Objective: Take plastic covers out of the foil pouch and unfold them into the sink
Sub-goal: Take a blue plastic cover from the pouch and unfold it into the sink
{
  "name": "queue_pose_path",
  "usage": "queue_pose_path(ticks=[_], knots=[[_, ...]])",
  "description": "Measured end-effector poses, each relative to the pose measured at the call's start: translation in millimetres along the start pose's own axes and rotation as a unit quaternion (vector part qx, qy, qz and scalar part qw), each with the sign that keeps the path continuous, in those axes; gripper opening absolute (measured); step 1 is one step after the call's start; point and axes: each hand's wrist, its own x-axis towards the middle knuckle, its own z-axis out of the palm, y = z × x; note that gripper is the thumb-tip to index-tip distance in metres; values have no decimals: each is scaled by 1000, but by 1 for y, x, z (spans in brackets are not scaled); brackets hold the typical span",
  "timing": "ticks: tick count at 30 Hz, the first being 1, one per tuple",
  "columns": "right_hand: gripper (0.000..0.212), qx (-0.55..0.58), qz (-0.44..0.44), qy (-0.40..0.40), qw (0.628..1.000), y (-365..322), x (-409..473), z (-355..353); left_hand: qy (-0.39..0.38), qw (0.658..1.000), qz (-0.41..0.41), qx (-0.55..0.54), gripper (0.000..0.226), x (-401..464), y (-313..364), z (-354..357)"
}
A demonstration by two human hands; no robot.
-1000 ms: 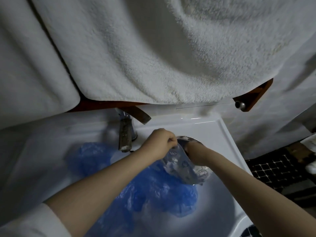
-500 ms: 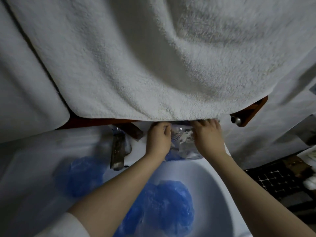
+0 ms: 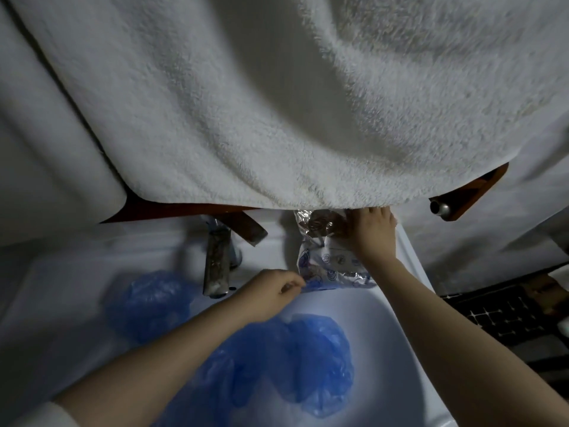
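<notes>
Here my right hand point(image 3: 371, 234) presses flat, fingers straight, on the foil pouch point(image 3: 328, 254) lying on the sink point(image 3: 397, 318) ledge, while my left hand point(image 3: 272, 292) pinches a blue plastic cover point(image 3: 317, 285) at its mouth, others point(image 3: 308, 359) lying in the basin.

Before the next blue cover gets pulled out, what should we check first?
1. Foil pouch held steady: ok, the right hand rests on it at the back of the sink.
2. Left hand has the cover: ok, it pinches a blue cover edge at the pouch mouth.
3. Room in the basin: ok, bare white beside the unfolded blue covers.
4. Faucet off: cannot tell for sure, no stream visible.
5. Covers left inside the pouch: cannot tell.
</notes>
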Motion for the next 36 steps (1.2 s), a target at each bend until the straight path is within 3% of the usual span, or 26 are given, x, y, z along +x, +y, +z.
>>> queue_pose_path(ticks=[3, 5, 7, 11, 13, 15, 18, 20, 22, 25, 27, 29, 32, 36], knots=[[21, 27, -48, 77, 996, 4, -11, 2, -123, 982, -10, 142, 48, -13, -8, -6], [29, 34, -111, 111, 987, 3, -27, 3, -167, 958, -20, 232, 73, -20, -12, -7], [26, 48, -208, 128, 968, -3, -46, 4, -184, 942, -28, 280, 83, -26, -17, -5], [31, 56, -280, 41, 957, -16, -81, 6, -214, 927, -70, 301, 64, -28, -26, -1], [40, 77, -276, -86, 954, -22, -99, 5, -228, 922, -64, 306, 38, -32, -29, 2], [40, 76, -249, -225, 939, -23, -118, 10, -208, 933, -38, 290, 8, -38, -31, 5], [63, 91, -212, -342, 911, -22, -137, 20, -119, 971, -23, 207, 27, -43, -27, 1], [71, 93, -172, -347, 917, -22, -139, 23, -55, 991, -15, 122, 29, -46, -16, -10], [48, 115, -137, -332, 926, -24, -134, 22, -2, 1000, -20, 21, 19, -49, -2, -21], [17, 242, -72, -274, 928, -29, -121, 9, 48, 997, -14, -66, 18, -58, 15, -28], [7, 407, 10, -269, 873, -32, -112, -6, 95, 989, -17, -109, 21, -63, 19, -27], [11, 560, 82, -283, 774, -34, -105, -23, 152, 970, -23, -190, 23, -67, 22, -28], [18, 673, 122, -312, 660, -33, -99, -47, 196, 931, -35, -305, 23, -74, 32, -34], [30, 689, 163, -362, 606, -30, -98, -65, 149, 907, -38, -391, 16, -83, 48, -46]])
